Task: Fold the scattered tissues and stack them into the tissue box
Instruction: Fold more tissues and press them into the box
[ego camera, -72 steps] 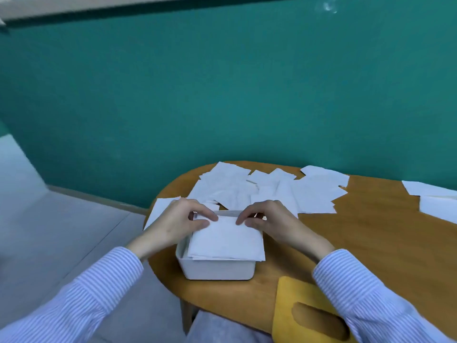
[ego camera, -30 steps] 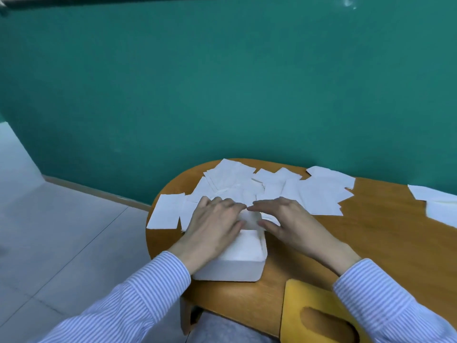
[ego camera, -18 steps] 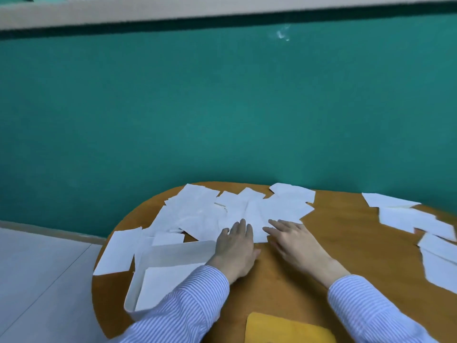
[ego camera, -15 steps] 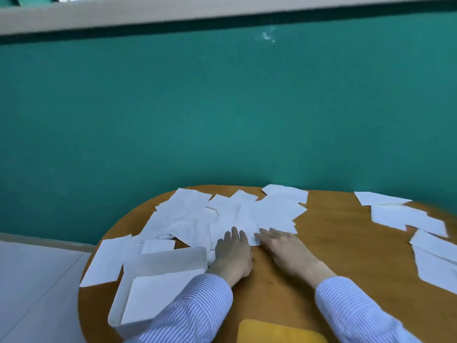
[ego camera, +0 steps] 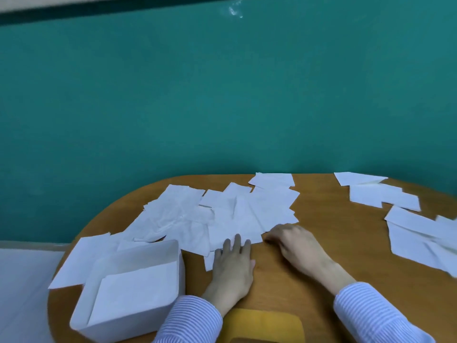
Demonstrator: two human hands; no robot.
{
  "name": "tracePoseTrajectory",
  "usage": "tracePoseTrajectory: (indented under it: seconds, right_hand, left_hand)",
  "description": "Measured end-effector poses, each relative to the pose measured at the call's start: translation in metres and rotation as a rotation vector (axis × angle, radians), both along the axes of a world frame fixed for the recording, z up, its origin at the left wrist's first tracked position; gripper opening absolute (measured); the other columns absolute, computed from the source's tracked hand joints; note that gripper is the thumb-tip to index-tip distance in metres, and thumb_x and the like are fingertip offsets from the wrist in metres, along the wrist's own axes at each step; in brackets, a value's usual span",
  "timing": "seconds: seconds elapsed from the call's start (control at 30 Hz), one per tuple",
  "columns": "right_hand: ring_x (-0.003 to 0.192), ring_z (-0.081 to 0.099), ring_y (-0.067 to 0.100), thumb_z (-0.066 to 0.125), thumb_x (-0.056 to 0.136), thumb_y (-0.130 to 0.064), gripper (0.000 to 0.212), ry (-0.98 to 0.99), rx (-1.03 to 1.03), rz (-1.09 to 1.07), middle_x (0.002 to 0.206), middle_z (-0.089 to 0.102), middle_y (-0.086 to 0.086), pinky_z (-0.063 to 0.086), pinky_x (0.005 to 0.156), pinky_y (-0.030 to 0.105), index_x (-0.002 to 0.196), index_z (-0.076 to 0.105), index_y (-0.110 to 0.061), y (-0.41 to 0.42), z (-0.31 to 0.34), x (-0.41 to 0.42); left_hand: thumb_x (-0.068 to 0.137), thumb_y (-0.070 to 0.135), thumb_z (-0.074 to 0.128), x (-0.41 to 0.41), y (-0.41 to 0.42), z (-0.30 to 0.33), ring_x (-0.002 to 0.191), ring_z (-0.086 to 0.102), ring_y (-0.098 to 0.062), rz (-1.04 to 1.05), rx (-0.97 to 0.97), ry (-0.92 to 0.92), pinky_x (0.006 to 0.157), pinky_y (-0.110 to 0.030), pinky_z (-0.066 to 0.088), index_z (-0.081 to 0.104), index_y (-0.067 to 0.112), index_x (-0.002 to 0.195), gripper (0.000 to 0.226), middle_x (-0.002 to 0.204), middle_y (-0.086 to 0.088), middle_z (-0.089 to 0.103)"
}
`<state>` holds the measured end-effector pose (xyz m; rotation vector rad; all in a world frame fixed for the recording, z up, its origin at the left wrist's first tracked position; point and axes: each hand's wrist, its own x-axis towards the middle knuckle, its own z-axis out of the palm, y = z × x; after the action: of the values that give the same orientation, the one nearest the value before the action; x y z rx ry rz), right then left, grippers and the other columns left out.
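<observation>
Tissues (ego camera: 222, 214) lie scattered across the tabletop (ego camera: 333, 243), some already stacked in the white tissue box (ego camera: 133, 290) at the near left, presumably kept close for loading. Left hand (ego camera: 232, 266), grip flat and wide, rests on a sheet's near edge; right hand (ego camera: 296, 243), fingers curled, touches an adjacent corner, whether pinching cannot be told. No legible writing appears.

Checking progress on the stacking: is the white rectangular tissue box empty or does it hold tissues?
Not empty: the white rectangular tissue box, its top open, shows a flat white tissue inside. How many lie beneath cannot be told.
</observation>
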<state>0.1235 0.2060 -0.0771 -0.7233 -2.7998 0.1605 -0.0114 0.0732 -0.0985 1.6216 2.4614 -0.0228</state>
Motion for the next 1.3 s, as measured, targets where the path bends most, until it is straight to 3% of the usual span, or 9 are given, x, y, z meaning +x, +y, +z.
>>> tracePoseTrajectory:
  seconds: [0.1,0.23,0.37,0.53,0.67,0.83,1.07,1.23,1.3]
  right_hand:
    - [0.117,0.055,0.016,0.046,0.091,-0.004,0.043,0.104,0.008,-0.019,0.126,0.061,-0.010,0.043,0.088,0.026,0.123,0.065,-0.026,0.001,-0.005,0.012]
    - [0.141,0.035,0.014,0.039,0.098,-0.008,0.055,-0.029,-0.067,0.068,0.156,0.036,-0.008,0.036,0.108,0.030,0.148,0.041,-0.031,-0.003,-0.016,0.031]
    - [0.147,0.026,0.012,0.038,0.104,-0.018,0.049,-0.075,-0.062,0.096,0.160,0.026,-0.011,0.029,0.113,0.026,0.150,0.035,-0.033,-0.006,-0.033,0.056]
    - [0.130,0.045,0.012,0.040,0.103,-0.038,0.033,0.028,-0.046,0.061,0.144,0.050,-0.013,0.042,0.102,0.031,0.132,0.057,-0.040,-0.004,-0.033,0.077]
    - [0.129,0.045,0.012,0.048,0.101,-0.037,0.036,0.091,-0.129,-0.010,0.141,0.052,-0.012,0.041,0.103,0.033,0.137,0.052,-0.036,0.007,-0.019,0.074]
    - [0.107,0.052,0.021,0.059,0.094,-0.027,0.037,0.046,-0.118,-0.072,0.109,0.065,-0.003,0.042,0.087,0.034,0.131,0.055,-0.028,0.007,-0.012,0.058]
    - [0.094,0.052,0.006,0.060,0.096,-0.026,0.008,0.184,-0.332,-0.127,0.094,0.063,-0.010,0.044,0.079,0.028,0.098,0.068,-0.027,0.005,0.006,0.075]
    - [0.085,0.060,-0.002,0.067,0.092,-0.026,0.005,0.250,-0.473,-0.220,0.087,0.067,-0.020,0.047,0.067,0.016,0.093,0.072,-0.028,-0.011,0.039,0.120]
    - [0.083,0.061,-0.003,0.069,0.091,-0.028,0.005,0.214,-0.495,-0.253,0.086,0.069,-0.019,0.047,0.065,0.015,0.092,0.073,-0.029,-0.019,0.043,0.143]
  left_hand:
    - [0.109,0.041,0.026,0.019,-0.005,0.003,0.153,0.006,-0.027,-0.095,0.010,-0.021,0.120,-0.045,0.014,0.015,0.023,0.160,0.056,0.168,-0.002,0.004]
    - [0.108,0.043,0.027,0.041,-0.013,0.006,0.153,0.009,-0.021,-0.205,0.066,-0.067,0.119,-0.042,0.014,0.022,0.025,0.158,0.053,0.168,0.003,0.009]
    - [0.108,0.043,0.029,0.050,-0.022,0.007,0.149,0.017,-0.012,-0.274,0.135,-0.151,0.116,-0.037,0.017,0.032,0.029,0.155,0.049,0.166,0.010,0.018]
    - [0.109,0.035,0.034,0.026,-0.009,0.013,0.141,0.033,-0.010,-0.183,0.371,-0.211,0.112,-0.034,0.025,0.050,0.030,0.144,0.039,0.156,0.012,0.040]
    - [0.105,0.035,0.046,0.007,0.009,0.012,0.138,0.035,-0.011,-0.158,0.366,-0.204,0.109,-0.035,0.027,0.049,0.034,0.140,0.036,0.146,0.014,0.049]
    - [0.101,0.027,0.053,0.001,0.019,0.011,0.122,0.045,-0.013,-0.156,0.400,-0.192,0.099,-0.035,0.032,0.055,0.038,0.129,0.030,0.121,0.013,0.058]
    - [0.100,0.023,0.057,0.007,0.011,0.025,0.109,0.051,0.003,-0.145,0.554,-0.489,0.090,-0.020,0.041,0.060,0.041,0.118,0.025,0.115,0.017,0.060]
    - [0.093,0.017,0.068,0.037,0.002,0.048,0.055,0.047,-0.004,-0.144,0.568,-0.766,0.061,-0.011,0.038,0.064,0.039,0.118,0.033,0.094,0.007,0.062]
    - [0.092,0.018,0.070,0.052,-0.001,0.045,0.051,0.045,-0.004,-0.157,0.505,-0.804,0.060,-0.012,0.039,0.063,0.038,0.120,0.035,0.093,0.007,0.060]
